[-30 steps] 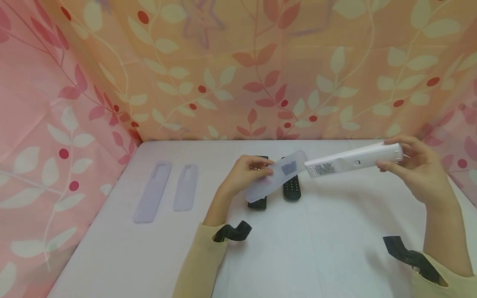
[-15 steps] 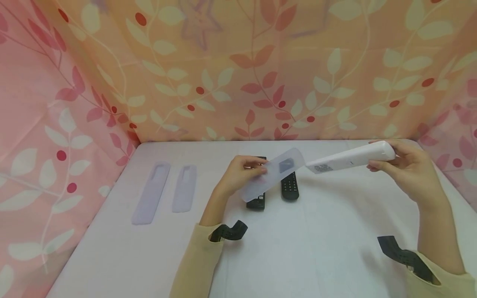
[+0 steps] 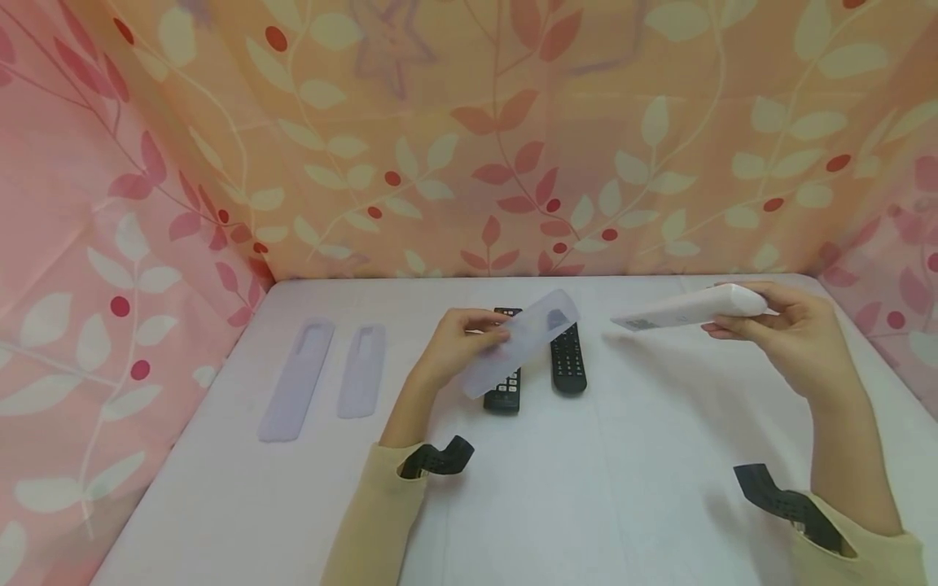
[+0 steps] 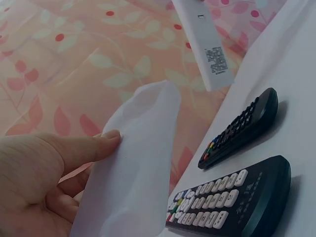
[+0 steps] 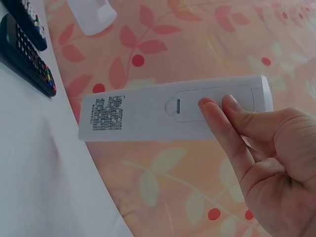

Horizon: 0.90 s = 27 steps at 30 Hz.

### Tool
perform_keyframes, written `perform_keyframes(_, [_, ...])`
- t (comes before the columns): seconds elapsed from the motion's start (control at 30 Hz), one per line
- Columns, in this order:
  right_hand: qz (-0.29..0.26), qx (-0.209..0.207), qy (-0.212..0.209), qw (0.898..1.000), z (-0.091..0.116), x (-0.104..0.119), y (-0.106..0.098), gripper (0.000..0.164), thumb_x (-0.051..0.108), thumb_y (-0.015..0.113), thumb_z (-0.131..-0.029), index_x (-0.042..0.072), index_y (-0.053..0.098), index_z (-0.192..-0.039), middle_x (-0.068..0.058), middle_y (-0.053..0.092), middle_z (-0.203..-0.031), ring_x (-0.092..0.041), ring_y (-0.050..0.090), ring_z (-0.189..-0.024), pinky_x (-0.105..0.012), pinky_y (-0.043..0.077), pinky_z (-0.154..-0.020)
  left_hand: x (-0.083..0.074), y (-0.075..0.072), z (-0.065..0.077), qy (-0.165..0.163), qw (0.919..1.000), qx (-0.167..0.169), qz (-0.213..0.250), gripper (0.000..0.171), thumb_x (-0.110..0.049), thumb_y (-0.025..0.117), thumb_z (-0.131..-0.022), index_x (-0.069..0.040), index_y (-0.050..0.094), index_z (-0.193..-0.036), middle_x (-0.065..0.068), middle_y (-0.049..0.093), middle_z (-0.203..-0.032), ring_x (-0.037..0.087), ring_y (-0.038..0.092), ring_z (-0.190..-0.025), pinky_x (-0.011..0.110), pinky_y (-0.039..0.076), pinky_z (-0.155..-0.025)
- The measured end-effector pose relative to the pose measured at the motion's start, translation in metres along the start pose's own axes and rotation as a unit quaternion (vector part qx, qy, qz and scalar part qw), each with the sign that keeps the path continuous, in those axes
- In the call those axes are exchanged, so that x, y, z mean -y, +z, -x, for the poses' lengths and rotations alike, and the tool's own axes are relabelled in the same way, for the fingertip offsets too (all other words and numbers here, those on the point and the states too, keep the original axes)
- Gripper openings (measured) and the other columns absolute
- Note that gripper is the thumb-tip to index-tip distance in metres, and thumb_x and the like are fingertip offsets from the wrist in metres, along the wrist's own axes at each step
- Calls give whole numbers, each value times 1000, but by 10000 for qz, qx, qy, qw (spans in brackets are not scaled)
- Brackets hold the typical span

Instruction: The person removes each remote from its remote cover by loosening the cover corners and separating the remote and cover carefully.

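Observation:
My left hand (image 3: 458, 342) pinches a translucent silicone remote cover (image 3: 523, 346) between thumb and fingers, with a cut-out near its far end. In the left wrist view the cover (image 4: 133, 168) looks limp and slightly creased. My right hand (image 3: 795, 334) grips one end of a white remote control (image 3: 689, 309), raised above the table. Its back faces the right wrist camera, showing a battery lid and a printed code on the remote (image 5: 148, 111). A gap separates the remote's free end from the cover. Under the cover lies a black remote (image 3: 502, 399), partly hidden.
A second black remote (image 3: 568, 366) lies just right of the first. Two more pale covers, a longer one (image 3: 296, 382) and a shorter one (image 3: 361, 372), lie flat at the left on the white table (image 3: 572, 505). A patterned curtain (image 3: 440, 163) stands behind.
The white remote and the cover have moved apart; earlier their ends nearly met. The remote has tilted so less of its back shows from the head. The left hand has shifted slightly left.

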State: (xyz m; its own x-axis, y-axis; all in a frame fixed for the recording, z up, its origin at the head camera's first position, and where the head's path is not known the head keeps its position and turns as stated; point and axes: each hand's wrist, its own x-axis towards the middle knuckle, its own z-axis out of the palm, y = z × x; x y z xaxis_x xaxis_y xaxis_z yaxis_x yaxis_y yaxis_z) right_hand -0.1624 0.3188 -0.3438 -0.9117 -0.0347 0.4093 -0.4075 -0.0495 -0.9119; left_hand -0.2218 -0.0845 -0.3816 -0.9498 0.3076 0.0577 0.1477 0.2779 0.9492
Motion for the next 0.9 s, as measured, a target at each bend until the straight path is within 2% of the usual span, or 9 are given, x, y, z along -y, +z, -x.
perform_keyframes(0.17, [-136,-32,100,9999,1,-1,4,46,-34,63,-83,-13,70,-124,-5,77,-110,-14,79,-88,-28,63,-74,3,-5,4,-65,9998,-194,78,28,-4,76,-94,1,77,-122,18,78,-110,16,69,-90,29,59,-79])
perform_keyframes(0.33, [80,-51,274,9996,2,-1,8,44,-30,67,-84,-10,73,-123,-2,78,-109,-12,79,-86,-25,62,-76,5,-11,9,-150,9993,-324,137,30,-3,76,-94,2,76,-124,18,78,-104,15,67,-88,26,56,-77])
perform_keyframes(0.6, [1283,-29,905,9876,8,0,3,38,-12,74,-92,-1,73,-129,9,78,-105,-6,79,-84,-7,53,-85,9,-21,17,-250,9987,-423,168,30,-4,76,-95,3,75,-124,16,78,-103,11,67,-85,23,54,-75])
perform_keyframes(0.63, [1435,27,950,9851,9,0,2,37,-9,73,-94,0,73,-130,10,79,-103,-5,78,-86,-6,51,-89,10,-22,19,-260,9985,-448,185,30,-4,76,-95,3,75,-124,16,79,-103,11,67,-85,23,54,-75])
perform_keyframes(0.67, [1575,77,976,9827,10,0,2,35,-5,71,-97,1,72,-132,13,79,-101,-2,78,-88,-9,47,-101,10,-23,20,-275,9982,-479,217,30,-4,75,-95,4,75,-124,16,79,-101,9,67,-83,22,54,-75])
perform_keyframes(0.73, [1760,177,832,9807,12,-1,3,31,0,65,-103,-1,71,-134,15,79,-103,0,77,-90,-9,42,-106,12,-26,21,-309,9976,-547,303,31,-2,75,-95,5,74,-125,14,79,-99,7,67,-81,21,54,-76])
perform_keyframes(0.83, [1432,335,395,9883,13,-4,6,30,2,53,-109,-12,67,-131,13,79,-108,-2,77,-93,-14,41,-110,16,-30,24,-348,9960,-684,467,31,-1,74,-95,7,73,-125,12,79,-98,4,69,-79,19,55,-76])
perform_keyframes(0.87, [1161,367,232,9923,13,-5,7,30,0,51,-110,-16,66,-129,10,79,-111,-4,78,-92,-16,44,-108,17,-31,25,-377,9952,-746,515,32,-1,74,-95,7,73,-126,12,79,-97,4,69,-78,18,55,-76])
perform_keyframes(0.9, [857,419,80,9954,12,-7,7,29,-3,49,-109,-19,66,-126,6,79,-112,-8,79,-91,-14,50,-98,17,-32,27,-400,9944,-812,548,32,0,74,-95,8,73,-126,12,79,-97,3,69,-77,18,55,-76])
